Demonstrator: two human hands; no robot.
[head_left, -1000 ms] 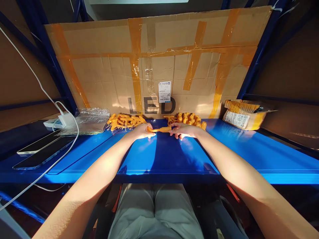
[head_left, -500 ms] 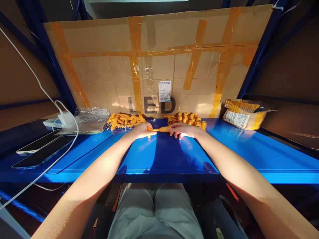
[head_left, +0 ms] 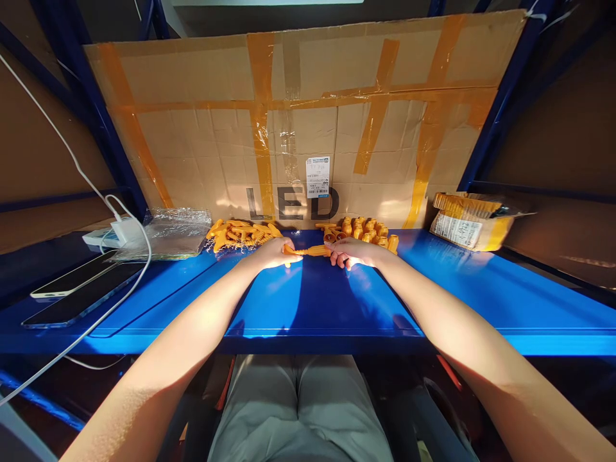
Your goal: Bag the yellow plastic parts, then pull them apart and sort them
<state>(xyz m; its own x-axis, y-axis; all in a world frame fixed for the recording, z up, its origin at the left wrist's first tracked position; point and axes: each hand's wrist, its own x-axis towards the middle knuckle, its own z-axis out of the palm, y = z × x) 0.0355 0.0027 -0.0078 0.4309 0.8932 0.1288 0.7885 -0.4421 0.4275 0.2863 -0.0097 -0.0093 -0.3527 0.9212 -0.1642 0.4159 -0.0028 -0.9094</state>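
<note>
Close above the blue shelf, both hands meet at one slim orange plastic piece. My left hand [head_left: 274, 253] is closed on its left end, a handle-like part with a thin shaft [head_left: 302, 251]. Closed fingers of my right hand [head_left: 355, 252] pinch the wider, ribbed barrel [head_left: 317, 251] at the other end. Shaft and barrel lie in one line, roughly level; how they join is too small to make out. Behind my left hand sits a heap of orange parts [head_left: 240, 235], some with spiral threads. Several ribbed orange barrels [head_left: 370, 230] stand behind my right hand.
A taped cardboard sheet [head_left: 206, 147] marked LED leans along the back of the blue shelf [head_left: 481, 292]. At left lie two phones [head_left: 84, 292], a white charger [head_left: 126, 230] with its cable, and clear plastic wrap [head_left: 176, 231]. A small open carton [head_left: 474, 221] stands at right.
The fingers of my right hand have shifted slightly along the ribbed barrel and curled a little more. My left hand looks unmoved.
</note>
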